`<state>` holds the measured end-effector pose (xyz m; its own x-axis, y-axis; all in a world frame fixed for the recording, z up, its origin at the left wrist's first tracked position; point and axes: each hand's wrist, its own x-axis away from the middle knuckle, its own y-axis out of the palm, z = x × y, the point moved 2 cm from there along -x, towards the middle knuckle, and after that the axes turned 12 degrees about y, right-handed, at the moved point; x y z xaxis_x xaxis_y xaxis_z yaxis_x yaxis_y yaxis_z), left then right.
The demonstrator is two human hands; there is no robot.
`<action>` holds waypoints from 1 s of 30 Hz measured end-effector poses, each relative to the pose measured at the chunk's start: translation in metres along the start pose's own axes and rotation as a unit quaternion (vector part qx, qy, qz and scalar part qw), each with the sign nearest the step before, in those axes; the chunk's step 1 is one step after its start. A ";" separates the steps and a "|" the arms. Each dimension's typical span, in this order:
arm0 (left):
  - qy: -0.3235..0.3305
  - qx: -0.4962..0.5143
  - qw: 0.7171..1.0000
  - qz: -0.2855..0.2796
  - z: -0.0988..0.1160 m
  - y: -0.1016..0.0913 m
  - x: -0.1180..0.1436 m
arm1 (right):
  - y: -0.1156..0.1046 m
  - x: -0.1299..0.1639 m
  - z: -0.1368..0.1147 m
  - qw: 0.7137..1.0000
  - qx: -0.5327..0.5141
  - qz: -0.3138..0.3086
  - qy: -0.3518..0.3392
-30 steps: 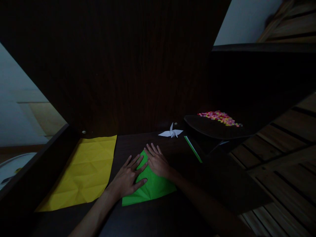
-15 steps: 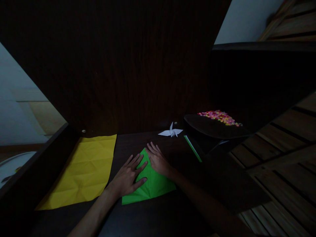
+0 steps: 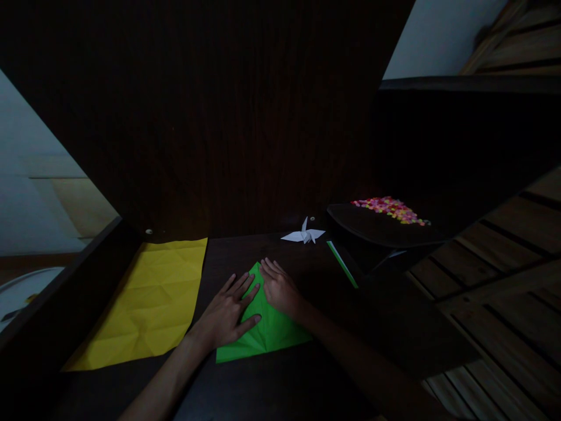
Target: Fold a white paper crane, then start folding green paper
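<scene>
A folded green paper (image 3: 269, 330) lies flat on the dark table (image 3: 284, 380), its pointed end facing away from me. My left hand (image 3: 225, 316) rests flat on the paper's left half, fingers spread. My right hand (image 3: 278, 286) presses flat on its upper right edge, fingertips near the point. Neither hand grips anything.
A creased yellow sheet (image 3: 146, 304) lies to the left. A white paper crane (image 3: 304, 235) sits at the back. A green strip (image 3: 342, 264) lies right of the hands. A dark tray (image 3: 381, 231) holds several small colourful pieces (image 3: 390, 209). A dark wooden panel stands behind.
My right hand has slid slightly back toward me along the green paper's edge. The left hand has stayed in place.
</scene>
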<state>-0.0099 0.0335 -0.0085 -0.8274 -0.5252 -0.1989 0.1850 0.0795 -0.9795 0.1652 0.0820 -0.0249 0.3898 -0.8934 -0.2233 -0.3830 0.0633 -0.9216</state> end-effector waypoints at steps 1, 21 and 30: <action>-0.001 -0.001 1.000 -0.001 0.000 0.000 0.000 | -0.001 0.000 -0.001 1.000 0.002 0.001 -0.001; -0.014 0.020 1.000 0.008 0.001 -0.004 -0.002 | -0.005 0.002 -0.004 1.000 -0.012 0.013 0.003; -0.005 0.012 1.000 -0.001 0.000 -0.005 -0.003 | -0.006 0.002 -0.004 1.000 0.005 -0.010 0.006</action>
<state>-0.0085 0.0345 -0.0034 -0.8219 -0.5345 -0.1972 0.1969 0.0584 -0.9787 0.1653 0.0784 -0.0187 0.3868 -0.8999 -0.2013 -0.3672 0.0500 -0.9288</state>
